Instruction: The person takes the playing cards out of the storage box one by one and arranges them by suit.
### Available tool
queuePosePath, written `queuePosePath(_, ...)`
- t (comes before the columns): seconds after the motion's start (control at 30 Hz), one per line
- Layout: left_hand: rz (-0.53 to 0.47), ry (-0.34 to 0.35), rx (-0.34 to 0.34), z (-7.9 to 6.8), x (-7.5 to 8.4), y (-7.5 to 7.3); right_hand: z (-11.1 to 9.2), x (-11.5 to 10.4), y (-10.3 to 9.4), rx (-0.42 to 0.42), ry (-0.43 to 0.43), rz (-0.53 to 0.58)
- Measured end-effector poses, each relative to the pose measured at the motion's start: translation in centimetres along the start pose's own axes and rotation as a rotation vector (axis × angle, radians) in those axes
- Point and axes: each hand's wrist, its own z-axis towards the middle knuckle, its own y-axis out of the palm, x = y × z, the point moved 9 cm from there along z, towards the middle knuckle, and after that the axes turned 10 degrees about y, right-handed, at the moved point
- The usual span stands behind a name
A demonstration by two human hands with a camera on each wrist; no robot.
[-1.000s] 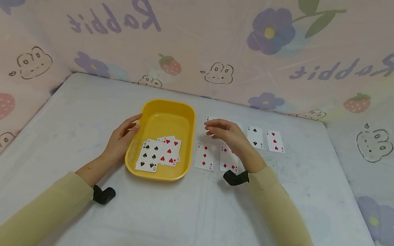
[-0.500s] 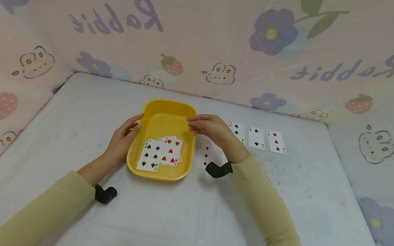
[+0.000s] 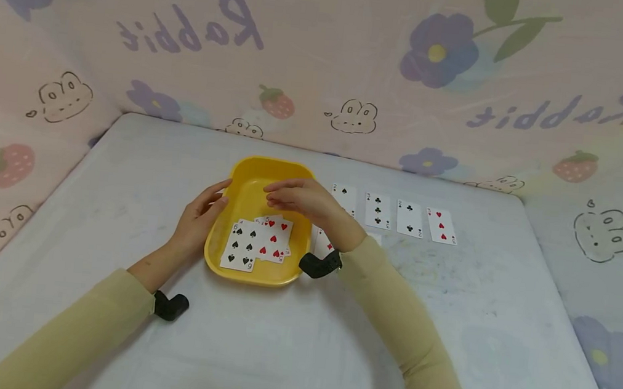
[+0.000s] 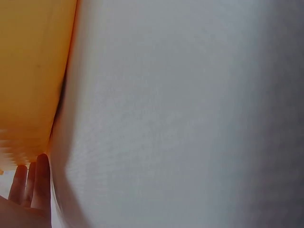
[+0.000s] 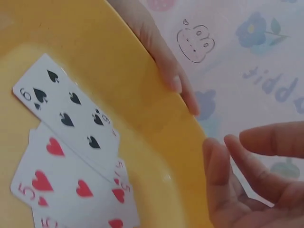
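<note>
My left hand (image 3: 195,221) rests against the left side of a yellow tray (image 3: 215,266), its fingers along the outer wall, as the left wrist view also shows. Over the tray hovers my right hand (image 3: 310,204), fingers loosely bent, with nothing between them in the right wrist view. Inside the tray lie a six of spades (image 5: 66,111) and a five of hearts (image 5: 83,185), face up and overlapping, with other card edges showing beneath. My right wrist and forearm partly hide a diamond card (image 3: 321,242) on the table beside the tray.
To the right of the tray, face up on the white table (image 3: 477,332), lie a two of spades (image 3: 343,197), three of clubs (image 3: 379,211), two of clubs (image 3: 409,219) and three of hearts (image 3: 442,226). A printed curtain (image 3: 314,34) stands behind.
My right hand has moved left from above the table cards to over the tray, uncovering the two of spades and three of clubs. My left hand stays at the tray's side.
</note>
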Motion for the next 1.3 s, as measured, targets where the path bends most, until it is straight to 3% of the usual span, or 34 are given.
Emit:
queuePosePath(0.17, 0.014, 0.002, 0.003, 0.0, 0.0, 0.0, 0.7, 0.0, 1.4, -0.026, 0.01, -0.036)
queuePosePath(0.4, 0.021, 0.003, 0.0, 0.1, 0.1, 0.1, 1.4, 0.8, 3.1, -0.053, 0.066, -0.186)
queuePosePath(0.7, 0.021, -0.008, 0.002, 0.0, 0.2, 0.1, 2.1, 1.6, 3.7, -0.054, 0.086, -0.308)
queuePosePath(1.03, 0.022, -0.015, 0.0, 0.0, 0.0, 0.1, 1.8, 1.8, 4.0, -0.059, 0.086, -0.566)
queuePosePath(1.3, 0.014, -0.002, 0.003, 0.2, 0.0, 0.2, 1.5, 2.2, 3.9, -0.042, 0.11, -0.604)
